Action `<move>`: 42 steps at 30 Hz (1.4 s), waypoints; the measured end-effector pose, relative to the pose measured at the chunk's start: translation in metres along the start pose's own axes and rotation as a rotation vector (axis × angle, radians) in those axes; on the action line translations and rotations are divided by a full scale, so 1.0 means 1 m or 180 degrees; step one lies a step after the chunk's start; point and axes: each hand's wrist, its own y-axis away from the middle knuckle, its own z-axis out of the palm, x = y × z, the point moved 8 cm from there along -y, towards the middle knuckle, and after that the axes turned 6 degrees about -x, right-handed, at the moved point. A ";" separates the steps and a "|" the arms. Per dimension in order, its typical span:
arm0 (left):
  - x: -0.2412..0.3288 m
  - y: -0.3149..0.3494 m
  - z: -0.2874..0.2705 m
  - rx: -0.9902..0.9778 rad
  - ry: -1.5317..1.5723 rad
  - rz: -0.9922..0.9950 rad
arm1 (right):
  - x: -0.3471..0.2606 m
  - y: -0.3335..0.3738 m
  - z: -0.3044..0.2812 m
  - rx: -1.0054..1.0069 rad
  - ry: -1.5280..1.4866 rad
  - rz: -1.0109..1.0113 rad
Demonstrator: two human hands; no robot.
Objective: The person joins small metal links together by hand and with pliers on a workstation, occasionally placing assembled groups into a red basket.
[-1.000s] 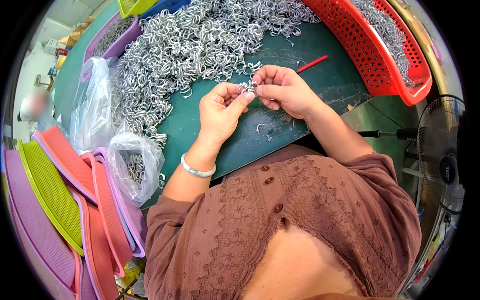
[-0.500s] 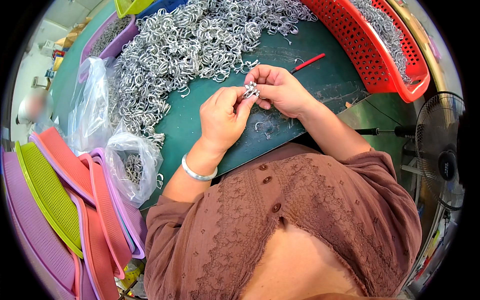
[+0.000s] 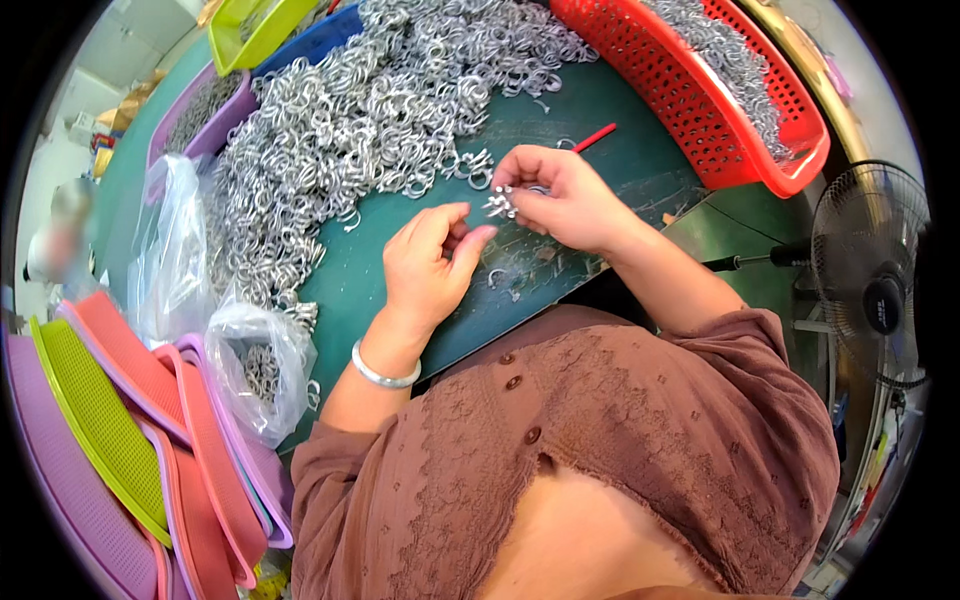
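Over the green table (image 3: 385,325), my right hand (image 3: 565,205) pinches a small cluster of silver metal rings (image 3: 500,204) between thumb and fingers. The cluster juts out to the left from the fingertips. Just left of it is my left hand (image 3: 425,262), its thumb apart from its half-curled fingers and nothing visible between them. Beyond both hands lies a large heap of the same kind of open silver rings (image 3: 350,125). A few loose ring pieces (image 3: 496,279) rest on the table below the hands. Behind my right hand lies a red stick-like tool (image 3: 595,138).
A red perforated basket (image 3: 690,115) of metal pieces stands at the far right, near a black fan (image 3: 870,280). At left are a clear plastic bag (image 3: 260,335) with rings, stacked colored baskets (image 3: 105,440) and a purple bin (image 3: 235,108). A blurred person (image 3: 65,235) is at far left.
My hands have come apart: the left has let go of the cluster and moved slightly left and down. My right hand keeps hold of it. The whole view has shifted a little.
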 end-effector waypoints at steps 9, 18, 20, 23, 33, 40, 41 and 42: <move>-0.003 -0.001 0.007 -0.0313 0.0110 -0.0124 | -0.212 0.082 -0.123 0.2188 0.3697 -0.1283; -0.007 -0.002 0.006 -0.0223 0.0118 -0.0137 | -0.233 0.070 -0.122 0.2262 0.5800 -0.1053; -0.012 0.003 0.007 -0.0288 0.0056 -0.0281 | -0.190 0.050 -0.103 0.1775 0.5100 -0.1811; -0.011 0.002 0.008 -0.0432 0.0030 -0.0300 | -0.127 0.008 -0.077 0.1231 0.4738 -0.1074; -0.021 -0.001 0.007 -0.0373 0.0201 -0.0410 | -0.021 -0.079 -0.146 0.1221 0.4491 -0.0328; -0.026 -0.002 0.009 -0.0401 0.0240 -0.0540 | -0.037 -0.053 -0.141 0.1103 0.3216 -0.0407; -0.027 -0.001 0.009 -0.0385 0.0314 -0.0611 | -0.037 -0.050 -0.137 0.1031 0.2984 -0.0490; -0.030 0.001 0.008 -0.0355 0.0382 -0.0698 | -0.042 -0.046 -0.122 0.0998 0.2960 -0.0481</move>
